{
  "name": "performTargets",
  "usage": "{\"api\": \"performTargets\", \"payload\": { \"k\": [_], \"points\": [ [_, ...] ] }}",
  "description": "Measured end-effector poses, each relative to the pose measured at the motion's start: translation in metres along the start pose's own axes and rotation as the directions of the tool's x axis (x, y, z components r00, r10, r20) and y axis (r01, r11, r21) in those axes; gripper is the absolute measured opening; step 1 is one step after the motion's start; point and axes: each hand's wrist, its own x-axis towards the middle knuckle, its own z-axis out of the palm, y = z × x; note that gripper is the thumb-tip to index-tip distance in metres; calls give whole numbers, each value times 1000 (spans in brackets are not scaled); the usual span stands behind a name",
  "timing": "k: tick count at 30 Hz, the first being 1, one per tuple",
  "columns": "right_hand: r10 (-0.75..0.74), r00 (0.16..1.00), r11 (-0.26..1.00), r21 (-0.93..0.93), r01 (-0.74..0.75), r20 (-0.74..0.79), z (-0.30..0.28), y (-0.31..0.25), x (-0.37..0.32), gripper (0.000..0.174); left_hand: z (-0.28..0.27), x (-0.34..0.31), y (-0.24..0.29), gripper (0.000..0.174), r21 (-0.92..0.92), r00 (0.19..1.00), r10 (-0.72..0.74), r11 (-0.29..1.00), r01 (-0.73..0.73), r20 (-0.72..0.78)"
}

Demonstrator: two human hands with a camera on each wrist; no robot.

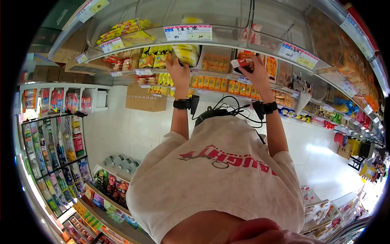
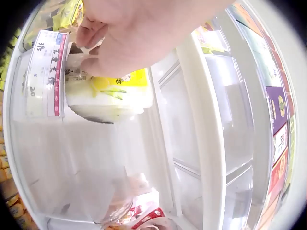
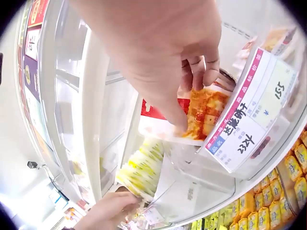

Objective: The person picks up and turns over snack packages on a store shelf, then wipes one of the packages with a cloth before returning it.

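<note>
My left hand (image 1: 178, 75) grips a stack of yellow-and-white packets (image 1: 187, 55) at its near edge. In the left wrist view the curled fingers of that hand (image 2: 129, 36) pinch the clear, crimped end of the packets (image 2: 108, 93), beside a price label. To the right, my right hand (image 1: 258, 73) holds a red-and-white packet (image 1: 242, 62). Seen from the right wrist, thumb and fingers of the hand (image 3: 163, 57) span this packet (image 3: 206, 112), which shows an orange food picture, behind the 2324 label.
Clear shelf bins with price labels (image 1: 188, 33) curve around both hands. Yellow packets (image 1: 156, 57) lie left of the left hand, orange packets (image 1: 215, 63) between the hands. Lower rows hold small orange packs (image 1: 209, 83). A cardboard box (image 1: 145, 98) stands on the floor.
</note>
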Motion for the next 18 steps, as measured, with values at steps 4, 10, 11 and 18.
{"api": "performTargets", "payload": {
  "k": [4,10,11,18],
  "points": [
    [217,961,975,-9,-222,-173,8,23,10,34,-3,1,14,40,5,999,30,1000,-30,10],
    [220,896,956,266,-120,-385,23,63,8,32,15,2,-11,40,-38,947,308,949,-313,-91],
    [192,878,979,153,-138,-438,11,68,1,32,1,3,-2,50,-199,981,-1,979,40,192],
    [146,867,989,68,-129,-476,-19,34,-34,37,23,2,-4,68,77,991,112,990,-118,72]
  ]
}}
